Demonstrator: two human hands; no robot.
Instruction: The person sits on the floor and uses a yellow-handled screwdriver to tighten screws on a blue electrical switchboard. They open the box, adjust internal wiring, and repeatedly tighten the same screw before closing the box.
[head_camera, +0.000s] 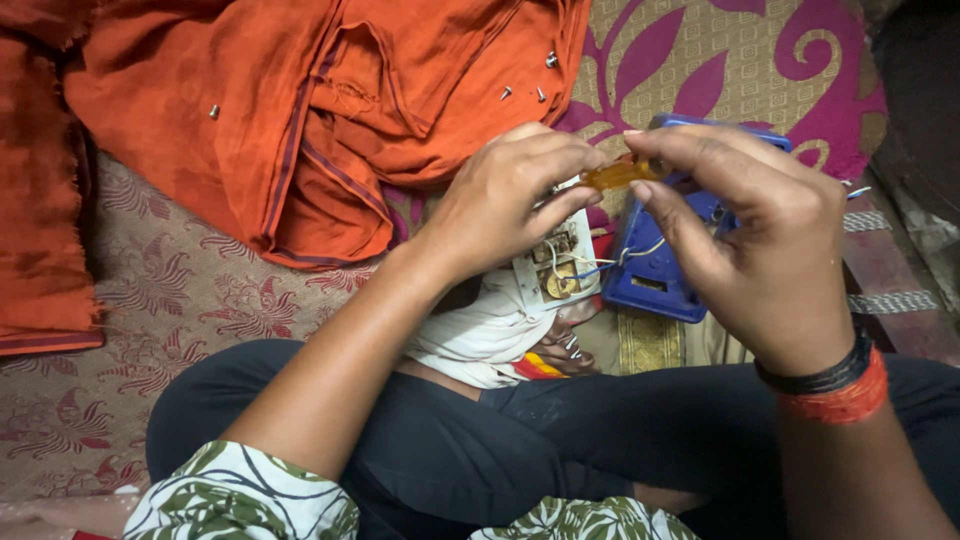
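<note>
My left hand (505, 205) grips a small white circuit board (556, 268) with brass parts and thin wires. My right hand (752, 235) pinches a translucent amber tool handle (618, 174), held level just above the board; the left fingertips touch its other end. Wires run from the board to a blue plastic casing (650, 275) lying behind and under my hands. The tool's tip is hidden by my fingers.
An orange cloth (300, 110) is heaped at the top left, with several small metal screws (549, 60) lying on it. A patterned bedspread (170, 290) covers the surface. A white cloth (480, 335) rests on my dark-trousered legs (560, 440).
</note>
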